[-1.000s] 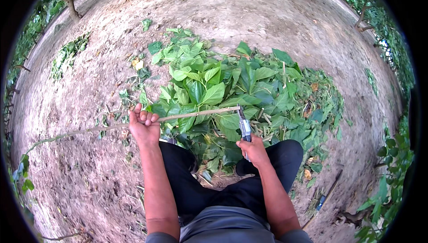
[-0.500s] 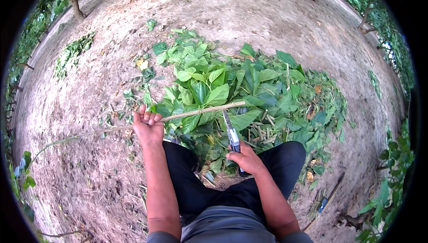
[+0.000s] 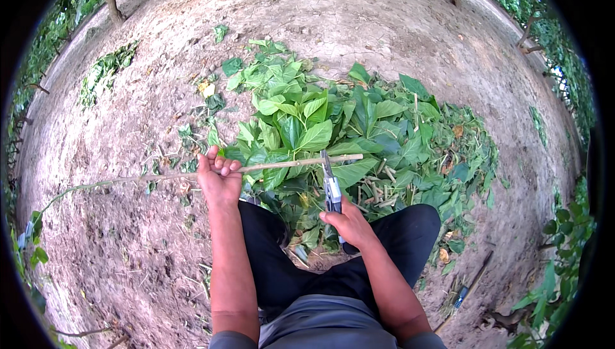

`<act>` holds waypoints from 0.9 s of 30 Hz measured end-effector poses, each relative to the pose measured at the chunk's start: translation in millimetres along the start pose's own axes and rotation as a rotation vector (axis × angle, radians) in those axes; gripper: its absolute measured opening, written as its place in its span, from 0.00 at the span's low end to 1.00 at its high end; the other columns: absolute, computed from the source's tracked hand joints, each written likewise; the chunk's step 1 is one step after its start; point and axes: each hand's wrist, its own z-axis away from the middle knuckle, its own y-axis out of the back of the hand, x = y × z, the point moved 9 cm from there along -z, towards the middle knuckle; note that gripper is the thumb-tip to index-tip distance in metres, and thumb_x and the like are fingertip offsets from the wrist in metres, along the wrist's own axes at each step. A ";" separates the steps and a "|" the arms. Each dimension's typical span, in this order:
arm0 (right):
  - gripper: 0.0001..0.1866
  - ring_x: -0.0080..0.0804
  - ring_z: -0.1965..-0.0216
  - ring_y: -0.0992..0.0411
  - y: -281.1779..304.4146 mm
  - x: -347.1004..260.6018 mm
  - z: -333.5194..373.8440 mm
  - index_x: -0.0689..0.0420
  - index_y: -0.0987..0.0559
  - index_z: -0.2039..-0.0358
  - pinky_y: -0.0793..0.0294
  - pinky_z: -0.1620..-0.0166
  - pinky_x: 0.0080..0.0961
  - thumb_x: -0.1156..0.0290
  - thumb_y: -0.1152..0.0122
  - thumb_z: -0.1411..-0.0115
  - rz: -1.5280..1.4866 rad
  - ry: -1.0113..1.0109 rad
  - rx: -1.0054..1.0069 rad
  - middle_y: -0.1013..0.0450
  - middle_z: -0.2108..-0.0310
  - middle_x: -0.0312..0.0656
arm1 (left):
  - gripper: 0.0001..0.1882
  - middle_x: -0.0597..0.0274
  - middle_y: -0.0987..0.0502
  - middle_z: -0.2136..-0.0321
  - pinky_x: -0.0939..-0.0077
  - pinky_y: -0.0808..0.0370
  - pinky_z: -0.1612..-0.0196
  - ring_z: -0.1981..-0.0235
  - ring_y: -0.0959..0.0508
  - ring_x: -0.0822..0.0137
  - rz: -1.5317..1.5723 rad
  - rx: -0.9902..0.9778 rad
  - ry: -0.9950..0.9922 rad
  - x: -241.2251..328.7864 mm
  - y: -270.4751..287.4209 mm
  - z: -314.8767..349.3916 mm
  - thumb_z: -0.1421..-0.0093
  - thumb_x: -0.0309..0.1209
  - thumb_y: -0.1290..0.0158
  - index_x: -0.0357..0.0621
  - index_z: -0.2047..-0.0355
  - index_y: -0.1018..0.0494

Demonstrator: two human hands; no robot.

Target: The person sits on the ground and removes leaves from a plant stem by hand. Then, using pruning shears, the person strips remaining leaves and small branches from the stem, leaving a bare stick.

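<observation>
A long thin branch lies across my left hand, whose fingers curl round it palm up. Its bare, pale thick end points right over the leaf pile, while the greener tip trails off to the far left with a few leaves. My right hand is closed on the handles of pruning shears. The blades point away from me and meet the branch a short way in from its cut end. Just beneath them is a heap of green leaves, with several short cut stick pieces among the leaves.
Dry brown soil surrounds the pile. A tool with a long thin handle lies on the ground at the right. Wilted leaves lie at the far left. Tree trunks stand at the back, and a leafy plant grows at the right edge.
The branch has shifted slightly right in my left hand's hold, which moved with it. The shears' blades, just below the branch before, are now at it.
</observation>
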 end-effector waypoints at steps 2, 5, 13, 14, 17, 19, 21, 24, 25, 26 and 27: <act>0.22 0.26 0.71 0.35 -1.3 6.9 -4.3 0.65 0.31 0.56 0.34 0.62 0.24 0.64 0.41 0.48 -0.043 0.012 0.012 0.33 0.73 0.37 | 0.23 0.70 0.38 0.85 0.75 0.39 0.75 0.85 0.41 0.74 -0.004 0.000 0.015 -2.4 -0.5 -0.8 0.30 0.44 0.65 0.39 0.65 0.27; 0.20 0.26 0.70 0.34 -1.8 5.7 -8.3 0.64 0.30 0.58 0.34 0.62 0.24 0.64 0.41 0.48 -0.074 0.064 0.041 0.32 0.72 0.36 | 0.23 0.70 0.38 0.85 0.75 0.39 0.74 0.85 0.41 0.74 -0.004 -0.006 0.039 -4.2 -1.2 -1.4 0.30 0.45 0.65 0.39 0.65 0.27; 0.16 0.23 0.70 0.35 -2.2 31.8 -16.9 0.61 0.30 0.63 0.35 0.63 0.22 0.66 0.40 0.49 -0.090 0.005 0.055 0.32 0.72 0.35 | 0.24 0.70 0.39 0.85 0.75 0.39 0.75 0.85 0.42 0.75 -0.006 -0.059 0.076 -6.3 -6.6 -1.8 0.30 0.45 0.66 0.38 0.64 0.28; 0.15 0.23 0.70 0.35 -2.4 33.7 -17.2 0.61 0.30 0.63 0.35 0.64 0.22 0.67 0.40 0.49 -0.095 -0.002 0.055 0.32 0.72 0.35 | 0.24 0.71 0.39 0.85 0.75 0.39 0.75 0.85 0.42 0.75 -0.013 -0.059 0.078 -6.9 -6.7 -1.7 0.30 0.45 0.66 0.38 0.64 0.28; 0.15 0.22 0.71 0.34 -4.6 41.0 -18.5 0.60 0.30 0.63 0.35 0.65 0.22 0.68 0.40 0.48 -0.195 0.004 0.077 0.31 0.73 0.35 | 0.23 0.70 0.39 0.85 0.74 0.38 0.75 0.85 0.41 0.74 -0.032 -0.047 0.086 -10.3 -8.4 0.2 0.29 0.45 0.66 0.38 0.64 0.28; 0.15 0.23 0.73 0.34 -5.7 42.2 -18.8 0.61 0.30 0.63 0.35 0.67 0.22 0.67 0.40 0.48 -0.257 0.000 0.081 0.31 0.74 0.36 | 0.23 0.70 0.37 0.84 0.73 0.36 0.73 0.84 0.39 0.74 -0.050 -0.061 0.088 -10.8 -9.4 0.3 0.30 0.44 0.64 0.39 0.64 0.27; 0.16 0.25 0.75 0.34 -6.9 40.3 -17.2 0.62 0.31 0.66 0.35 0.70 0.24 0.64 0.39 0.48 -0.289 -0.022 0.069 0.31 0.75 0.37 | 0.22 0.69 0.35 0.84 0.71 0.32 0.70 0.83 0.36 0.72 -0.074 -0.099 0.092 -11.4 -13.3 2.0 0.30 0.45 0.62 0.39 0.64 0.27; 0.16 0.23 0.76 0.33 -4.5 34.3 -10.8 0.62 0.31 0.65 0.34 0.72 0.23 0.65 0.39 0.48 -0.434 -0.076 0.072 0.30 0.74 0.37 | 0.20 0.67 0.30 0.81 0.66 0.28 0.62 0.79 0.30 0.70 -0.128 -0.088 0.123 -17.8 -20.2 7.2 0.33 0.45 0.56 0.40 0.64 0.27; 0.16 0.23 0.76 0.32 -2.0 36.8 -10.7 0.61 0.31 0.65 0.34 0.72 0.23 0.65 0.39 0.48 -0.426 -0.082 0.075 0.30 0.74 0.37 | 0.19 0.66 0.29 0.80 0.65 0.27 0.60 0.78 0.29 0.70 -0.109 -0.093 0.108 -15.7 -23.3 8.0 0.34 0.45 0.54 0.39 0.64 0.27; 0.16 0.23 0.76 0.32 2.1 41.0 -10.6 0.61 0.31 0.65 0.33 0.73 0.22 0.65 0.39 0.48 -0.418 -0.088 0.078 0.30 0.74 0.37 | 0.19 0.66 0.28 0.79 0.64 0.27 0.58 0.77 0.28 0.69 -0.089 -0.098 0.092 -13.4 -25.8 8.4 0.35 0.45 0.52 0.39 0.64 0.27; 0.16 0.23 0.77 0.31 6.2 45.3 -10.0 0.61 0.31 0.65 0.33 0.73 0.22 0.65 0.39 0.48 -0.409 -0.095 0.080 0.30 0.74 0.37 | 0.19 0.65 0.27 0.78 0.64 0.27 0.57 0.76 0.27 0.69 -0.070 -0.102 0.075 -11.0 -26.8 8.5 0.37 0.45 0.50 0.39 0.64 0.27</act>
